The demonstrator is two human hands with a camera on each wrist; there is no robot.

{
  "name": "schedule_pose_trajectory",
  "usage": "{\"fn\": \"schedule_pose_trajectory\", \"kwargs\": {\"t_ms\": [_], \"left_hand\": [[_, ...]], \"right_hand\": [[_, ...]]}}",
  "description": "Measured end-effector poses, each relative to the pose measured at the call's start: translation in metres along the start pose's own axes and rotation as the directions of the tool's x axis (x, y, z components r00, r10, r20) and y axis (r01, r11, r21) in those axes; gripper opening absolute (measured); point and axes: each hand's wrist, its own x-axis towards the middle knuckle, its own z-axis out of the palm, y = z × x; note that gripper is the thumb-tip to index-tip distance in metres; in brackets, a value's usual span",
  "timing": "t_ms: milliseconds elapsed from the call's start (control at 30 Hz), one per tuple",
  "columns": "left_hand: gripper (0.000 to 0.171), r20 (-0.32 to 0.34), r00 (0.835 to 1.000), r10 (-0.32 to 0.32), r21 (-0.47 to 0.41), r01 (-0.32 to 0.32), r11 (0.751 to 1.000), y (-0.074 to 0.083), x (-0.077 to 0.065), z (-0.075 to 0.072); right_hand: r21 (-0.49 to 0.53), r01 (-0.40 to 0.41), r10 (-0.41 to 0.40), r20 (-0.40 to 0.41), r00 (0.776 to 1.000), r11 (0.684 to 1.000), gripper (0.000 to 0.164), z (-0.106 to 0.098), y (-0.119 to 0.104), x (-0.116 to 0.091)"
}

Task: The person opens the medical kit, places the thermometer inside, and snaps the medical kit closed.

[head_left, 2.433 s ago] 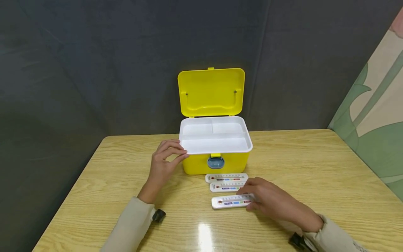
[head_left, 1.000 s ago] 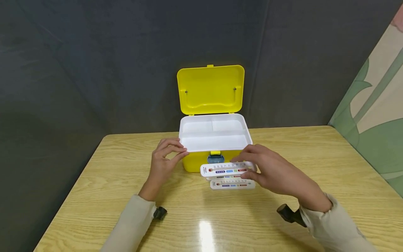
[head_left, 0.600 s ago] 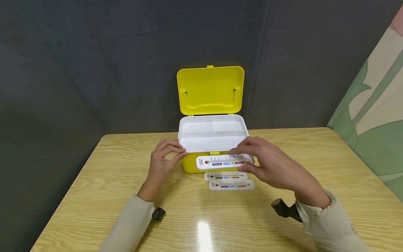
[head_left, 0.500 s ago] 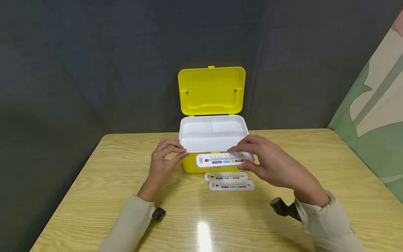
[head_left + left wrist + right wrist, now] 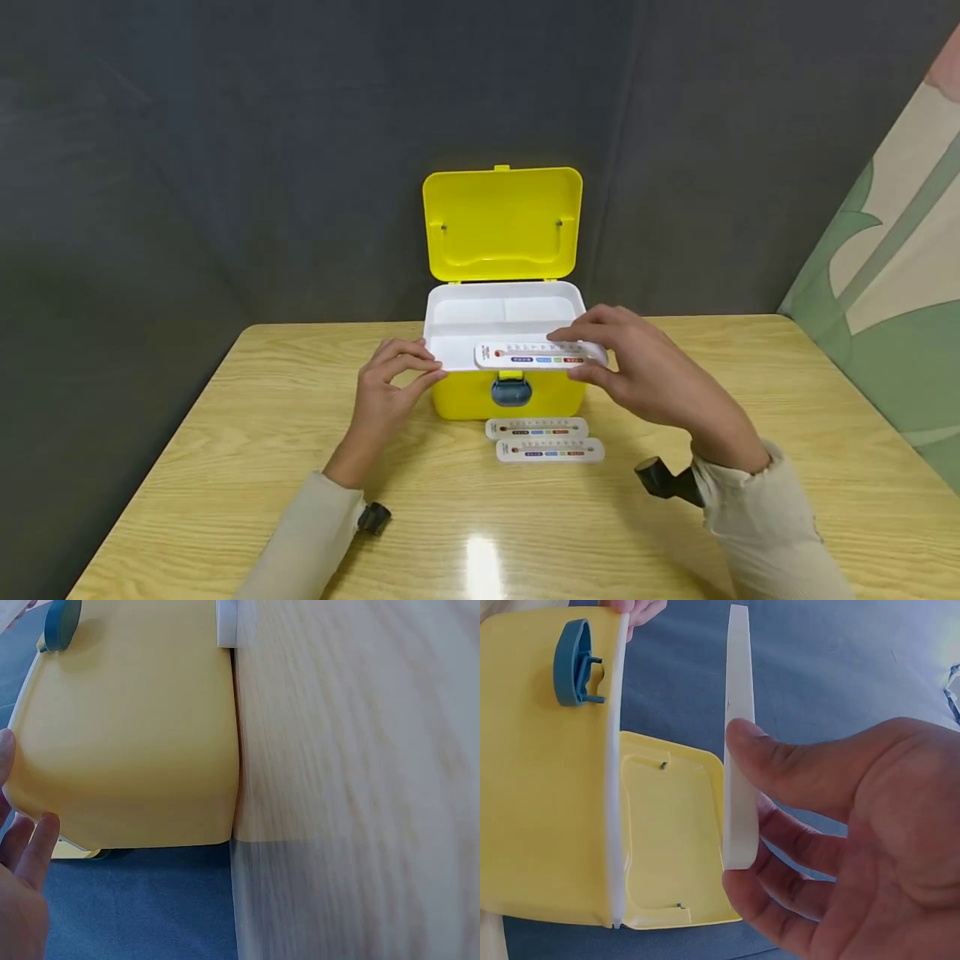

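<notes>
While the yellow plastic box (image 5: 465, 398) stood upright with its hinged yellow lid (image 5: 501, 221) raised at the back, the person's right hand (image 5: 660, 375) pinched the right-hand end of a slim white plastic thermometer (image 5: 525, 357) with coloured labels; the thumb lay along one long edge and the fingers bent in at the other, closed only as far as the strip's narrow width allowed. In the head view the thermometer appeared across the long front compartment of the white three-part plastic tray (image 5: 467, 310) in the box top, printed face up; the right wrist view showed it in the air, apart from the tray's rim. The left hand (image 5: 386, 396) gripped the box's front left corner at the rim, its thumb round to the front and its other visible fingers bent against the side, part of it cut off in the wrist view; the hold looked like a steadying one. Just in front of the box, below its blue-grey latch (image 5: 512, 392), a matching white thermometer nearer the box (image 5: 536, 428) and a matching white thermometer nearer the person (image 5: 550, 451) lay side by side on the pale wood-grain table (image 5: 247, 433). As far as the views showed, the lid was already open and one thermometer was off the table, though not yet set down; the other two were unhandled at that moment, and no thermometer could be seen resting in the tray.
</notes>
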Motion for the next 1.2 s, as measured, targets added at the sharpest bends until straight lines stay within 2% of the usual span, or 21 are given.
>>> {"fn": "schedule_pose_trajectory", "kwargs": {"t_ms": [400,667,1200], "left_hand": [[0.017,0.005,0.999,-0.035,0.009,0.035,0.999,0.001,-0.003,-0.002],[0.018,0.006,1.0,-0.03,0.017,0.03,0.999,-0.001,-0.007,-0.004],[0.014,0.017,0.999,-0.027,-0.002,0.027,1.0,-0.002,0.002,-0.002]], "right_hand": [[-0.026,0.002,-0.003,-0.05,0.999,1.0,0.04,0.009,0.009,0.005],[-0.016,-0.025,0.024,-0.054,0.998,1.0,0.04,0.015,0.012,0.009],[-0.035,-0.083,0.08,-0.074,0.994,0.996,0.039,0.011,0.019,0.017]]}}
